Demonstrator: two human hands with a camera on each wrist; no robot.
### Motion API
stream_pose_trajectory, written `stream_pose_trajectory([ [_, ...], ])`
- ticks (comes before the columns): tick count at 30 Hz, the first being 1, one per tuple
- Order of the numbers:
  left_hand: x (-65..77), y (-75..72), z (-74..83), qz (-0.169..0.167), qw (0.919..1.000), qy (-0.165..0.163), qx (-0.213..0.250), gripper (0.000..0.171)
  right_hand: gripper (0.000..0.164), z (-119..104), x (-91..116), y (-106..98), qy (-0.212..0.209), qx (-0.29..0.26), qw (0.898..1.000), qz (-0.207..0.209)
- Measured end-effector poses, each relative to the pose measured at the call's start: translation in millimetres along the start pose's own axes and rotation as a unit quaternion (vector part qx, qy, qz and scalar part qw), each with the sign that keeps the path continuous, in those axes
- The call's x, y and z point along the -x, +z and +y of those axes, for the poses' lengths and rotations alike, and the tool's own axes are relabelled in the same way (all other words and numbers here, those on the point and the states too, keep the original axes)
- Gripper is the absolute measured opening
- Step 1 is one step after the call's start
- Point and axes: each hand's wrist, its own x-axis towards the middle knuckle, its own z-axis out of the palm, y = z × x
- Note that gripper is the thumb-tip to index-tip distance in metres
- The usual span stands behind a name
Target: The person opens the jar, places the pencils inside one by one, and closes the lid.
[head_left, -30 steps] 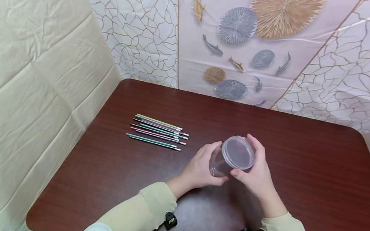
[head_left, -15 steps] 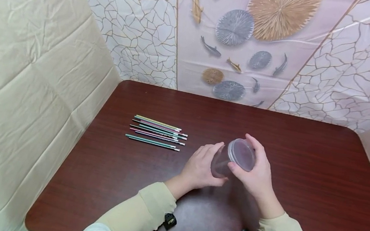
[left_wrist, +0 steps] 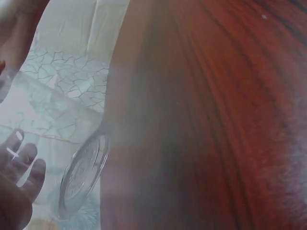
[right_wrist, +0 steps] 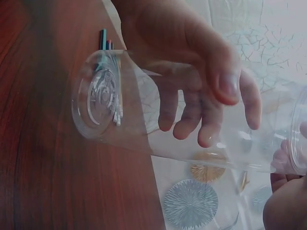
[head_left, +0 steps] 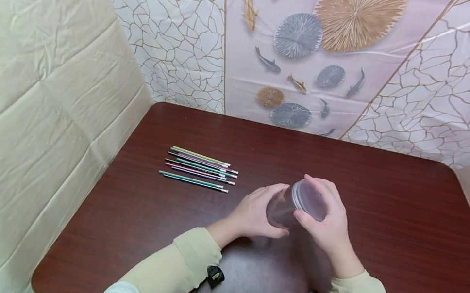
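Observation:
A clear plastic jar (head_left: 281, 210) is held tilted above the table, its base toward the lower left. Around its body curls my left hand (head_left: 254, 212), thumb below and fingers on the far side. My right hand (head_left: 331, 224) grips the round translucent lid (head_left: 313, 200) by its rim, thumb on the near edge and fingers over the far edge. In the right wrist view the see-through jar body (right_wrist: 144, 136) spans the frame, with left fingers (right_wrist: 189, 115) against it. The left wrist view shows the ridged jar base (left_wrist: 81, 177). No contents are visible inside.
Several pencils (head_left: 199, 169) with white-looking ends lie side by side on the dark red-brown table (head_left: 153, 234), left of the hands. A patterned curtain (head_left: 186, 38) hangs behind the table, and a beige cloth (head_left: 44, 118) hangs along the left side.
The jar has tilted so its lid faces further right. My right hand's fingers have shifted round the lid's far rim toward the left. The pencils have not moved.

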Motion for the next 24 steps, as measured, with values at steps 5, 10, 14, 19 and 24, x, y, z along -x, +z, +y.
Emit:
stream_pose_trajectory([
  [5,-1.8,-5.4,0.8,-0.039,0.9978,-0.008,0.053,0.089,0.056,5.0,1.0,-4.2,-0.021,-0.018,1.0,-0.012],
  [10,-1.5,-10.6,1.1,-0.079,0.9918,-0.019,0.098,0.089,0.054,24.8,6.0,-8.5,-0.043,-0.046,0.998,-0.023],
  [14,-2.0,-11.9,-0.6,-0.124,0.9775,-0.012,0.17,0.087,0.052,34.2,8.6,-10.5,-0.064,-0.081,0.994,-0.037],
  [19,-3.4,-10.2,-3.7,-0.205,0.9205,0.015,0.332,0.081,0.055,35.5,6.7,-11.9,-0.102,-0.146,0.981,-0.079],
  [24,-1.3,-10.8,-2.7,-0.197,0.9304,0.027,0.308,0.083,0.08,40.2,1.2,-21.1,-0.103,-0.218,0.961,-0.137],
])
